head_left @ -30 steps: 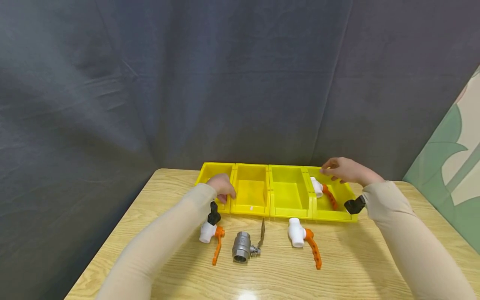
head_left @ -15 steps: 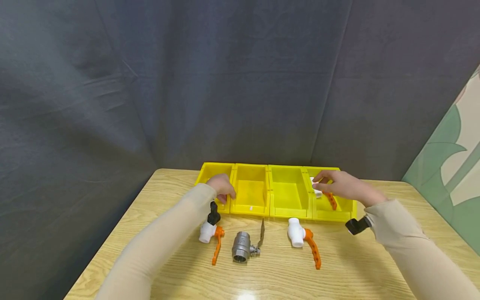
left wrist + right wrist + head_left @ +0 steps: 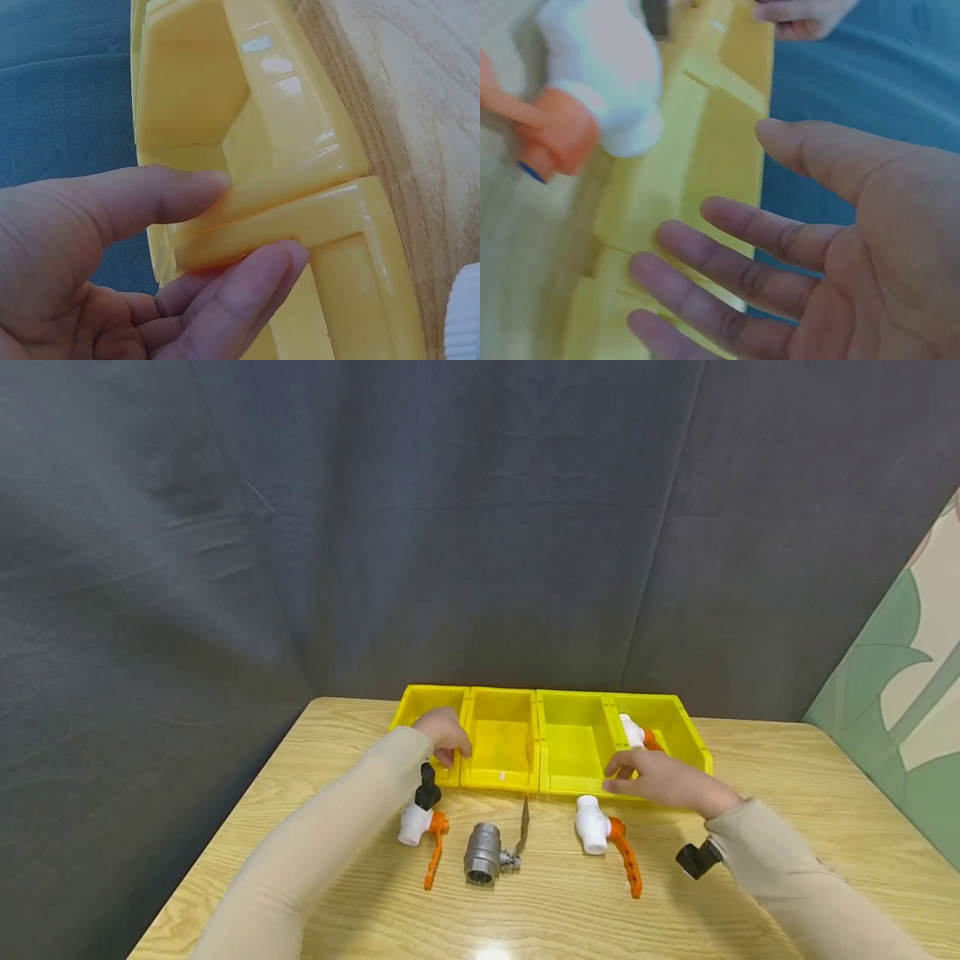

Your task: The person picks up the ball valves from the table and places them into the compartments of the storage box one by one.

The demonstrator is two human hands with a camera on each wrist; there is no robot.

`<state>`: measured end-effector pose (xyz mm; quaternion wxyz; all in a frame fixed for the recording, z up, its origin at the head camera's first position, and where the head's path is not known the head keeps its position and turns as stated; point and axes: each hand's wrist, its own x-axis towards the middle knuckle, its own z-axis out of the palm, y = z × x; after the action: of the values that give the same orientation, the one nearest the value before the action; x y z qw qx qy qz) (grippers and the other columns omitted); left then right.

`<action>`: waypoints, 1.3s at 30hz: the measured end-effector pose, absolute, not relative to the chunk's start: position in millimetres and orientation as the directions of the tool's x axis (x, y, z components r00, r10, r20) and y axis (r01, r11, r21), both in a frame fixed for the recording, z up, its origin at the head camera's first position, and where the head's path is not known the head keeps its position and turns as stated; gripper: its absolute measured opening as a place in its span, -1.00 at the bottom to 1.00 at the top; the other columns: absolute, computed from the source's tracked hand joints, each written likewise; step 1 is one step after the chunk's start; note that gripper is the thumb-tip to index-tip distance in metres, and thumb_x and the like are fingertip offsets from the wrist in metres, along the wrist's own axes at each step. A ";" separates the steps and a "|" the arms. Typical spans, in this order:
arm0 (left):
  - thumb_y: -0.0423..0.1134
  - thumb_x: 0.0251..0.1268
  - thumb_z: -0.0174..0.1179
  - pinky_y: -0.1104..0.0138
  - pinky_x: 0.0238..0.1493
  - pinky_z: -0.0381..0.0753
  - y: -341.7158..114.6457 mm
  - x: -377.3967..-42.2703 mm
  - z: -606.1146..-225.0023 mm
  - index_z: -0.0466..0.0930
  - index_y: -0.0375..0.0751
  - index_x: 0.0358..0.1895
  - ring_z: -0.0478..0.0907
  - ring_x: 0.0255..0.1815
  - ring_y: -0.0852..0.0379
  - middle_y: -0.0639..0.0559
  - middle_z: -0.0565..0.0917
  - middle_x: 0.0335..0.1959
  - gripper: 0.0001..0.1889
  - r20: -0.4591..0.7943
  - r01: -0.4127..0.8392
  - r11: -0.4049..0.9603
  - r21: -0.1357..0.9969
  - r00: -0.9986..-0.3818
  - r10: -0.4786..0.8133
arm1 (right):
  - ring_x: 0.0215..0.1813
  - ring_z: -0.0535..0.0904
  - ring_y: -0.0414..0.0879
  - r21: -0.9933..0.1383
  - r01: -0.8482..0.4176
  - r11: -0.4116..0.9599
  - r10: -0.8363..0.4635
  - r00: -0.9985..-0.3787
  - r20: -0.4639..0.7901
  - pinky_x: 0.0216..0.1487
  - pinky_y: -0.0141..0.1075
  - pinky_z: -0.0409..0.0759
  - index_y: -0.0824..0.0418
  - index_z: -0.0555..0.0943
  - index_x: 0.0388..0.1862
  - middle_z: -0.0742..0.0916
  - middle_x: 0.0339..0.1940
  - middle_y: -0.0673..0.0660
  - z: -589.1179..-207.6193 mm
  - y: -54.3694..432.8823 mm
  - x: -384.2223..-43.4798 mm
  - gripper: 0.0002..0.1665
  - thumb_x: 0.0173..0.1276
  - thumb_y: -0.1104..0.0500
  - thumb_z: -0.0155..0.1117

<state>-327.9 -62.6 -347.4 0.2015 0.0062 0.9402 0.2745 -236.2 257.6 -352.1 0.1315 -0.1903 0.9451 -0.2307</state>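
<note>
My left hand (image 3: 442, 731) is at the joint between the two leftmost yellow bins (image 3: 513, 783). In the left wrist view its thumb and fingers pinch the adjoining bin walls (image 3: 262, 214) from either side. My right hand (image 3: 663, 779) hovers by the front of the rightmost bin, fingers apart and holding nothing. Below it on the table lies a white ball valve (image 3: 592, 825) with an orange handle, also large in the right wrist view. Another white ball valve (image 3: 632, 732) lies in the rightmost bin, partly hidden by the right hand.
A steel ball valve (image 3: 482, 854) stands on the wooden table (image 3: 540, 910) in front of the bins. Left of it lies another white valve (image 3: 412, 825) with an orange handle, near the left sleeve. A dark curtain (image 3: 480, 527) hangs behind the table.
My right hand has come from the back of the rightmost bin, over the valve inside, down to the bin's front edge. The left hand has stayed in place.
</note>
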 end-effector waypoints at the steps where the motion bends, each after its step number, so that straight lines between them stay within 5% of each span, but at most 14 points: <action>1: -0.29 0.07 0.40 0.19 -0.15 0.71 -62.7 -327.6 -347.3 0.53 -0.32 -0.23 0.53 -0.69 0.11 -0.05 0.49 -0.58 -0.73 -0.376 -0.099 0.848 0.520 -0.918 0.123 | -0.25 0.52 -0.14 -0.494 -0.294 0.818 -0.421 -0.891 -0.167 -0.20 -0.28 0.51 0.22 0.59 -0.09 0.67 -0.26 0.00 -355.4 256.8 -235.2 -0.63 0.33 -0.05 0.27; 39: -0.29 0.09 0.39 0.20 -0.15 0.71 -63.1 -326.0 -346.2 0.53 -0.31 -0.21 0.53 -0.69 0.11 -0.05 0.51 -0.58 -0.73 -0.368 -0.087 0.853 0.515 -0.921 0.129 | -0.37 0.43 -0.12 -0.504 -0.205 0.839 -0.369 -0.895 -0.252 -0.36 -0.30 0.40 0.22 0.54 -0.11 0.62 -0.37 0.01 -379.1 240.6 -220.2 -0.55 0.26 -0.10 0.34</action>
<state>-326.0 -63.1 -346.2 0.1985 0.0111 0.9418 0.2711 -220.2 240.6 -379.1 0.1719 -0.1521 0.9434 -0.2393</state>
